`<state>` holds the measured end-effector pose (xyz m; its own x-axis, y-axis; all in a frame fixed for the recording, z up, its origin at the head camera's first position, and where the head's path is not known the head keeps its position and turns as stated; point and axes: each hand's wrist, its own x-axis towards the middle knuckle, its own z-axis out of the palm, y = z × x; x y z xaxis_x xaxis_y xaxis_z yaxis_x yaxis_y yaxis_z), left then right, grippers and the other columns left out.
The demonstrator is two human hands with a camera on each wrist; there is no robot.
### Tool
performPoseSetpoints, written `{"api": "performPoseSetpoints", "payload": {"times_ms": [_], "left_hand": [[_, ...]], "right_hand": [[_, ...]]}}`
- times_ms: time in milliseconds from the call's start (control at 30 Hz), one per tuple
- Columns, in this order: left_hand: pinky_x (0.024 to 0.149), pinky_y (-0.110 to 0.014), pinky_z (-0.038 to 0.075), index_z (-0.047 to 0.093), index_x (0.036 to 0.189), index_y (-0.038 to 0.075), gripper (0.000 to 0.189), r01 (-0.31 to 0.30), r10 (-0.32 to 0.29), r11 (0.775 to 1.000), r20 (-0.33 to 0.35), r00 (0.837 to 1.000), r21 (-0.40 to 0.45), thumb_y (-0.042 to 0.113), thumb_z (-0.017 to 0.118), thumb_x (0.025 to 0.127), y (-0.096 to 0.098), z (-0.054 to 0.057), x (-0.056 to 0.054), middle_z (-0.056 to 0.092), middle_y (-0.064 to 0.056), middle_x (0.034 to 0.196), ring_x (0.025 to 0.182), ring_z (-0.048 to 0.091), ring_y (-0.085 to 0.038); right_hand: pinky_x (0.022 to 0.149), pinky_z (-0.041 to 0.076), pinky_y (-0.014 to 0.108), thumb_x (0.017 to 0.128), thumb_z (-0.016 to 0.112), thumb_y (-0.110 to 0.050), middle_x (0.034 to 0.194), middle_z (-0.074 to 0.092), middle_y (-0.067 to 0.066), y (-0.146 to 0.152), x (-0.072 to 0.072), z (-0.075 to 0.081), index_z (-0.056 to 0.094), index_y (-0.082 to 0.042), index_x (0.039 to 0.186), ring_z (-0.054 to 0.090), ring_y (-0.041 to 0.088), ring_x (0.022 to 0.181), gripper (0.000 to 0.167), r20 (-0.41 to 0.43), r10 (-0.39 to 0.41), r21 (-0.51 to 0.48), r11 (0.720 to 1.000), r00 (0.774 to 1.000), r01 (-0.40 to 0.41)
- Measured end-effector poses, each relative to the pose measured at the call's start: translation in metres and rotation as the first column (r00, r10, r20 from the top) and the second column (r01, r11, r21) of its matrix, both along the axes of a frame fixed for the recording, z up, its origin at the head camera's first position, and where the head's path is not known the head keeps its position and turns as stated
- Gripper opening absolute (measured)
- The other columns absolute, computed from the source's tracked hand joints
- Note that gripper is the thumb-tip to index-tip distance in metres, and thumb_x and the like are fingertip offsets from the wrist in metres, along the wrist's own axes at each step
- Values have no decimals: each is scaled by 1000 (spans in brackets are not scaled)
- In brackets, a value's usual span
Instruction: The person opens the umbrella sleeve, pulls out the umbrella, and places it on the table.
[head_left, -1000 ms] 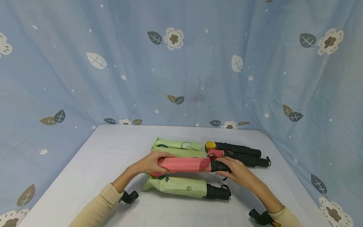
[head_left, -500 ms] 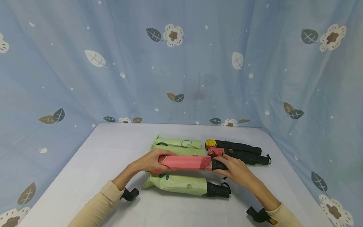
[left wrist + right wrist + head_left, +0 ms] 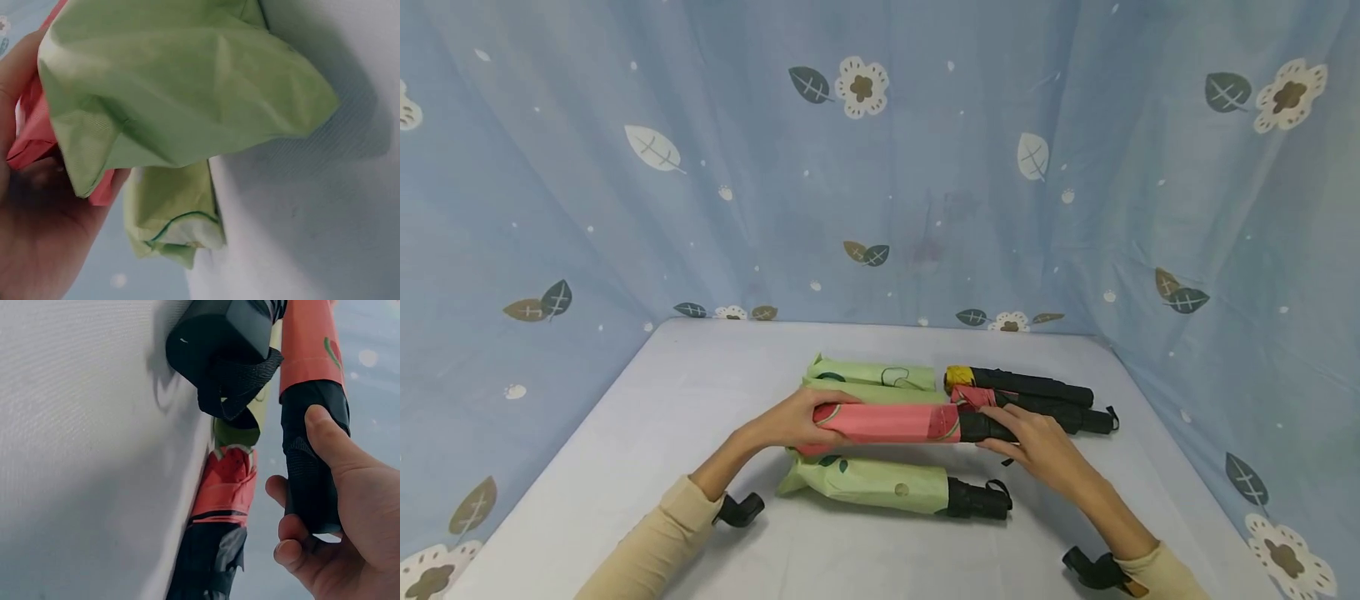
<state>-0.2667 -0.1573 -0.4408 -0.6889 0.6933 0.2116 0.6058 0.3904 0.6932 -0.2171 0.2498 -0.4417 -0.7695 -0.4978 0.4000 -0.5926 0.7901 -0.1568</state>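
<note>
A folded umbrella in a pink-red watermelon-print sleeve (image 3: 891, 423) lies level across both hands, a little above the others. My left hand (image 3: 797, 419) grips its left end. My right hand (image 3: 1041, 443) holds its black handle (image 3: 312, 459), thumb along the near side and fingers curled behind. Just in front lies a folded umbrella in a light green sleeve (image 3: 880, 485), its black handle and strap (image 3: 240, 381) to the right. In the left wrist view, this green sleeve's loose end (image 3: 187, 87) hides part of the red sleeve (image 3: 37, 125).
Behind the hands lie two light green sleeves (image 3: 865, 372), one partly hidden. To their right rest a black folded umbrella with a yellow end (image 3: 1030, 387) and another with a red watermelon-print end (image 3: 225, 487). A white-covered table (image 3: 700, 367) meets a blue patterned curtain (image 3: 737, 167).
Both hands and the red-sleeved umbrella have shifted slightly up in view. My right hand moved a little left, then back right along the handle. The other umbrellas stay put; the camera tilts slightly.
</note>
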Motion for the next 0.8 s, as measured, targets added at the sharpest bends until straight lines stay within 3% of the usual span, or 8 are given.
{"api": "performPoseSetpoints", "payload": {"times_ms": [100, 233, 400, 800], "left_hand": [[75, -24, 49, 62, 131, 23, 53, 3, -3, 1000, 3, 1000, -14, 28, 81, 82, -4, 6, 1, 65, 4, 122, 88, 56, -7], [78, -26, 51, 60, 134, 22, 55, 10, -9, 1000, 70, 998, -12, 31, 79, 84, -11, 12, 3, 62, 5, 127, 94, 59, -10], [79, -27, 53, 57, 137, 19, 58, 28, -26, 999, 118, 993, -16, 31, 79, 84, -18, 14, 4, 63, 3, 125, 96, 63, -13], [83, -34, 55, 57, 138, 21, 57, 71, -63, 995, 100, 993, -76, 28, 78, 85, -29, 12, 3, 64, 1, 124, 105, 60, -15]], "right_hand": [[58, 49, 23, 87, 71, -44, 106, 71, 8, 2, 1, 2, 65, -13, 129, 51, -8, 56, 53, -8, -2, -3, 1000, 1000, 2], [55, 45, 20, 86, 72, -42, 104, 71, 7, 6, 2, 2, 65, -13, 129, 50, -8, 56, 52, -8, -5, -4, 1000, 1000, 5], [58, 49, 24, 86, 72, -42, 111, 72, 10, 10, 4, 1, 66, -13, 128, 60, -1, 60, 52, -11, -20, -8, 1000, 1000, 20], [52, 39, 18, 85, 74, -40, 106, 71, 9, 19, 6, 2, 67, -12, 126, 47, -7, 56, 50, -3, -33, -16, 999, 999, 33]]}}
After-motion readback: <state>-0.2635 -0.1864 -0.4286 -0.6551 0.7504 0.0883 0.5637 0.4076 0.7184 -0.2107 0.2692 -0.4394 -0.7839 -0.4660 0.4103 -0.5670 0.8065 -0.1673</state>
